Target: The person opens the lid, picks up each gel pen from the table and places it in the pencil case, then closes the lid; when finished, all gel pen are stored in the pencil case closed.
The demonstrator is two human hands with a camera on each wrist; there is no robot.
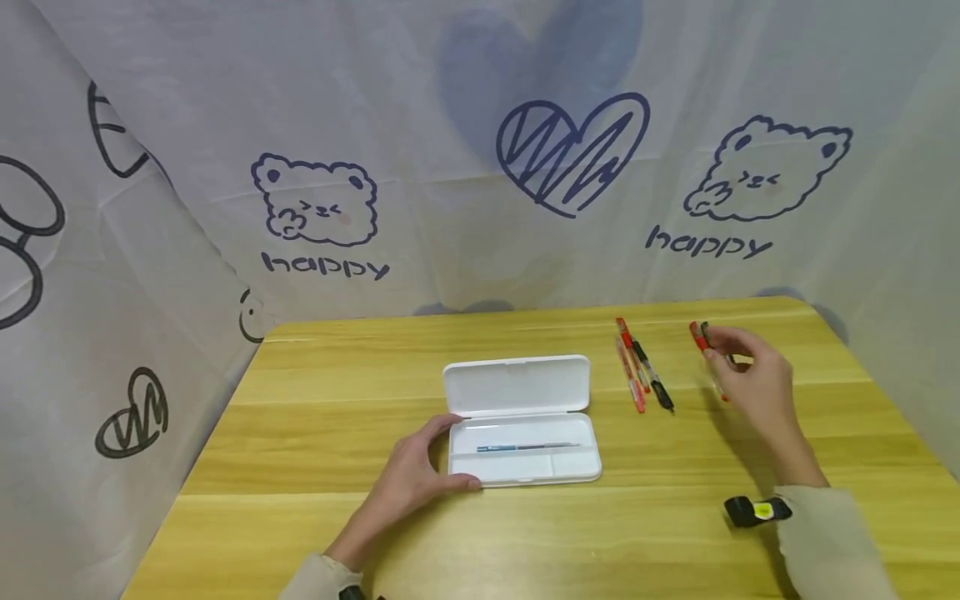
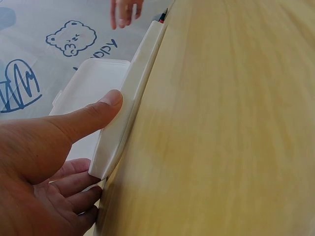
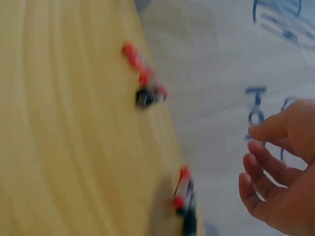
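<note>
An open white pencil case (image 1: pixel 517 388) lies on the table, its lid tipped back. Inside is a slim blue pen (image 1: pixel 497 448). My left hand (image 1: pixel 408 471) holds the case's left end, with the thumb (image 2: pixel 112 98) on the front wall and the fingers around the corner. To the right, my right hand (image 1: pixel 757 383) hovers over a red pen (image 1: pixel 698 336) and a black pen (image 3: pixel 189 223), partly covering both in the head view. In the right wrist view, its fingers (image 3: pixel 266 184) are loosely bent, apart from the pens, with nothing between them.
Between the case and my right hand lie a red-capped pen (image 1: pixel 624 332), a black pen (image 1: pixel 655 377) and another red pen (image 1: pixel 637 397), close together. Behind the wooden table (image 1: pixel 337 367) hangs a pale curtain (image 1: pixel 435 233) with bear and heart drawings.
</note>
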